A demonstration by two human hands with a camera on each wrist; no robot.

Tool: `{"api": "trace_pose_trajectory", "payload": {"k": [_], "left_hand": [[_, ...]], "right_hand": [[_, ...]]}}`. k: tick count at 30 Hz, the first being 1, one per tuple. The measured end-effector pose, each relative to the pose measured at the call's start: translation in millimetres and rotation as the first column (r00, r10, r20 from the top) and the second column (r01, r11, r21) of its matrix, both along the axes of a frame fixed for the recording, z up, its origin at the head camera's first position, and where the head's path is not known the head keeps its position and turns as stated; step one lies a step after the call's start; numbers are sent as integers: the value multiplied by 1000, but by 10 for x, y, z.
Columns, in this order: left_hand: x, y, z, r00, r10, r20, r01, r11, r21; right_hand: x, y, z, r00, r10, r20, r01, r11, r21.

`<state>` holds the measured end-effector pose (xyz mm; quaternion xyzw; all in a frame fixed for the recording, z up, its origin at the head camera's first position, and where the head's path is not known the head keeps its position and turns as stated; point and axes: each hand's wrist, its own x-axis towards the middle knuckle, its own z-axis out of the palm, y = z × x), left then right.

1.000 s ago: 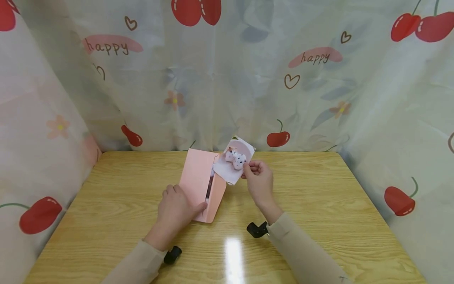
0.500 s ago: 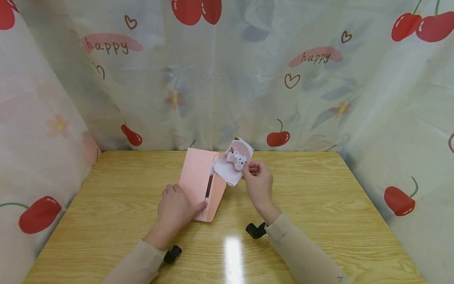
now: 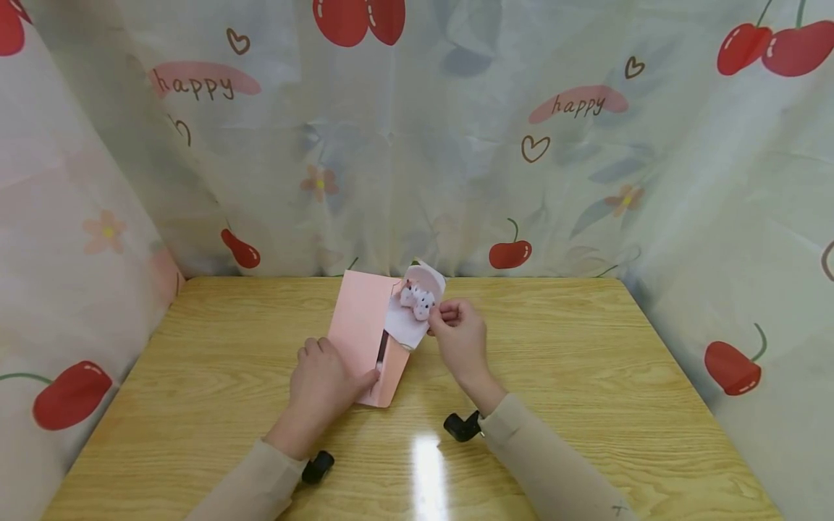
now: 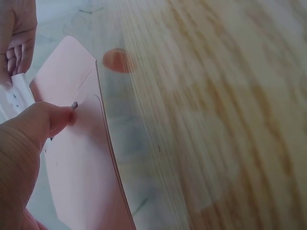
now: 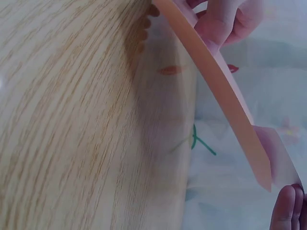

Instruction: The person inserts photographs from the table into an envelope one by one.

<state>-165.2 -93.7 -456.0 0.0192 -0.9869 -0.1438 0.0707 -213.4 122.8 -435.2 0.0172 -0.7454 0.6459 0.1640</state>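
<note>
A pink envelope (image 3: 357, 318) is held tilted above the table, its open side facing right and its flap (image 3: 394, 369) folded out. My left hand (image 3: 322, 376) grips its lower left part, thumb over the front near the opening. In the left wrist view that thumb (image 4: 48, 120) lies across the pink paper. My right hand (image 3: 462, 340) pinches the right edge of a small picture card (image 3: 407, 333) showing two white spotted animal figures. The card's left edge is at the envelope's mouth, seemingly tucked in. Something dark shows inside the opening, too narrow to identify.
A wooden table (image 3: 573, 405) lies under both hands. Curtains (image 3: 417, 145) printed with cherries and "happy" enclose the back and sides. Black camera mounts (image 3: 462, 427) stick out at both wrists.
My right hand has moved left and slightly down, bringing the card closer against the envelope's opening. The left hand and the envelope have stayed nearly still.
</note>
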Motion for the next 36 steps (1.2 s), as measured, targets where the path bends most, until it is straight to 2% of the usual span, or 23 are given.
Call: {"api": "trace_pose_trajectory", "payload": {"k": [6,12,15,18,26,29,36], "left_hand": [[-8,-4,-5,1000,2,2,-2,1000,-15],[-18,-8,-17,1000,12,14,-12,1000,-16],[-21,-11,-15,1000,12,19,-11,1000,-17],[-22,-12,-11,1000,12,28,-12,1000,-14],[-23,-14,6,999,10,41,-9,1000,-30],[-24,-8,3,1000,-4,24,4,1000,-26],[-31,3,-19,1000,-14,6,14,1000,-22]], "right_hand": [[-15,-18,0,985,113,132,-107,993,-50],[9,-3,18,962,189,198,-186,982,-33],[11,13,24,943,229,240,-231,973,-21],[13,35,43,925,255,282,-264,964,-6],[-9,68,67,895,285,342,-313,950,27],[-26,40,57,895,280,349,-313,949,41],[-34,-78,33,915,213,342,-253,965,76]]}}
